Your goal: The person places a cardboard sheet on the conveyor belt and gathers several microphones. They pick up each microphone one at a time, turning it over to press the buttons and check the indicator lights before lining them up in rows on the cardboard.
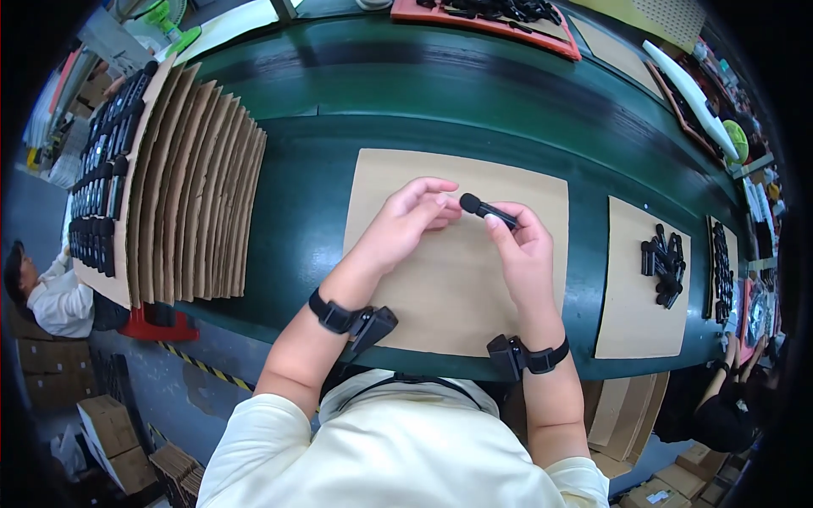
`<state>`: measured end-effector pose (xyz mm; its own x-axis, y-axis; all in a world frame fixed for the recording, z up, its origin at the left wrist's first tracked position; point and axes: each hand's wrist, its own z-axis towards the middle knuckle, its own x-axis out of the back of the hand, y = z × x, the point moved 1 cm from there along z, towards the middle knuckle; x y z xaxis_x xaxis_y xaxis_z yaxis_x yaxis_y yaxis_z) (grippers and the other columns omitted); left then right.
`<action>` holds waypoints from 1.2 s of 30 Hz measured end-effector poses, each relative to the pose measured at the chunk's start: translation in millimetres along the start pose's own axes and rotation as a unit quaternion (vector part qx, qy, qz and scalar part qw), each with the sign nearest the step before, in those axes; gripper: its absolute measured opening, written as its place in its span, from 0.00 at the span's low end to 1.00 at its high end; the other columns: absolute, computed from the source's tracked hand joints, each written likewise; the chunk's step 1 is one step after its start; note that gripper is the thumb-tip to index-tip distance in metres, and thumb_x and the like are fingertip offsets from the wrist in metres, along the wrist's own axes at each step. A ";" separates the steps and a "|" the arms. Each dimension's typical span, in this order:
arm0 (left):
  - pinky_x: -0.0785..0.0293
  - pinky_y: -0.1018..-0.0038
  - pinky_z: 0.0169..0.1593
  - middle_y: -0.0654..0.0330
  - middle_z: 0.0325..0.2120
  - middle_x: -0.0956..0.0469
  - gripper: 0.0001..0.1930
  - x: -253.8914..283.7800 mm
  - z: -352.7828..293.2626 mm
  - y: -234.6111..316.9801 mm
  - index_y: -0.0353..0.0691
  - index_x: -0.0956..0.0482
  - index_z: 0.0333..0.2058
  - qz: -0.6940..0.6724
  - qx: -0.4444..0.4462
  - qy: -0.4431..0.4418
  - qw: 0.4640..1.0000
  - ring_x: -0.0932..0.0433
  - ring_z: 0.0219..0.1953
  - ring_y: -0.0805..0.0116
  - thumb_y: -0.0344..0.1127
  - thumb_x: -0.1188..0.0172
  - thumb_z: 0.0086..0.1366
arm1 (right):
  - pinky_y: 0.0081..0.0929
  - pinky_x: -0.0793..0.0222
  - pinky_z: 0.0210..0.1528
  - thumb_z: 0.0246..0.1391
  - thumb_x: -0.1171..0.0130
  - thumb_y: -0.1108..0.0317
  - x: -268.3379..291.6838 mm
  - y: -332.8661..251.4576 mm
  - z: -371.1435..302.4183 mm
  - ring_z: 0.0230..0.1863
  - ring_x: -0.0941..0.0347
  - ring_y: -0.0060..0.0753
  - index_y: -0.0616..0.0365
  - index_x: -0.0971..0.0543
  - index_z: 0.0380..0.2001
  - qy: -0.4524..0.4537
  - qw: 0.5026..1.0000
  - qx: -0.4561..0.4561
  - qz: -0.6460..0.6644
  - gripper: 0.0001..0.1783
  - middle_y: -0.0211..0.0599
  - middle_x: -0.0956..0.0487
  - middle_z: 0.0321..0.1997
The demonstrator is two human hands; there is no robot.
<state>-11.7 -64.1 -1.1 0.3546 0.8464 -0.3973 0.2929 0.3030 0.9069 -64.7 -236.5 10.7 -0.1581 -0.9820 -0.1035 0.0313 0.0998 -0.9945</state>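
My right hand [527, 241] grips a small black microphone [491, 211] with a round foam head, between thumb and fingers. The foam head points left, toward my left hand [411, 218]. That hand is loosely curved with its fingers apart, close to the foam head, and nothing shows in it. Both hands are above a flat cardboard sheet [449, 305] on the green table. Over to the right, a smaller cardboard sheet [627, 313] carries a loose heap of similar black microphones [666, 262].
Upright cardboard sheets [195, 186] stand packed together at the left, with rows of black pieces [106, 182] on the outer one. A red tray [559, 42] of black parts lies at the far side. Co-workers sit at the left [59, 292] and right [728, 406].
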 end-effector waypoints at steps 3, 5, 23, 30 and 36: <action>0.28 0.70 0.54 0.55 0.44 0.23 0.15 7.0 -16.3 -1.1 0.35 0.29 0.51 0.079 -0.064 -0.010 0.995 0.23 0.46 0.65 0.32 0.46 0.67 | 0.17 0.35 0.42 0.57 0.42 0.77 -4.2 6.9 0.6 0.37 0.31 0.18 0.63 0.24 0.43 -0.050 0.995 0.055 -0.063 0.10 0.29 0.24 0.36; 0.27 0.71 0.52 0.56 0.43 0.22 0.15 10.4 -20.3 -3.6 0.35 0.27 0.50 0.202 -0.151 -0.011 0.968 0.23 0.45 0.68 0.28 0.43 0.64 | 0.18 0.35 0.44 0.55 0.42 0.79 -5.7 15.8 4.2 0.39 0.30 0.20 0.63 0.24 0.43 -0.093 0.982 0.110 -0.120 0.11 0.30 0.25 0.37; 0.25 0.72 0.47 0.55 0.40 0.21 0.13 13.0 -24.7 -15.0 0.33 0.24 0.42 0.246 -0.194 0.016 0.949 0.22 0.43 0.67 0.25 0.36 0.58 | 0.23 0.35 0.47 0.52 0.38 0.78 4.9 28.9 -2.8 0.42 0.31 0.27 0.66 0.24 0.46 -0.126 0.986 0.092 -0.052 0.16 0.36 0.26 0.40; 0.26 0.73 0.47 0.56 0.37 0.22 0.15 10.5 -23.2 -9.1 0.35 0.22 0.41 0.313 -0.242 -0.010 0.918 0.22 0.39 0.66 0.23 0.34 0.54 | 0.24 0.35 0.46 0.52 0.37 0.77 7.7 31.4 -0.6 0.42 0.31 0.28 0.67 0.24 0.45 -0.140 0.971 0.165 -0.104 0.16 0.37 0.26 0.41; 0.27 0.70 0.50 0.57 0.35 0.22 0.14 10.9 -22.2 -9.2 0.36 0.22 0.39 0.315 -0.251 -0.010 0.915 0.22 0.38 0.63 0.22 0.34 0.52 | 0.26 0.29 0.40 0.46 0.34 0.78 4.6 29.2 1.4 0.38 0.25 0.35 0.63 0.21 0.42 -0.125 0.961 0.213 -0.126 0.16 0.40 0.22 0.36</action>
<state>-30.3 -47.9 -10.6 0.3309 0.9157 0.2281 -0.4182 -0.0744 0.9053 -63.2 -238.3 -18.8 0.0261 -0.9795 0.1995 0.4335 -0.1687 -0.8852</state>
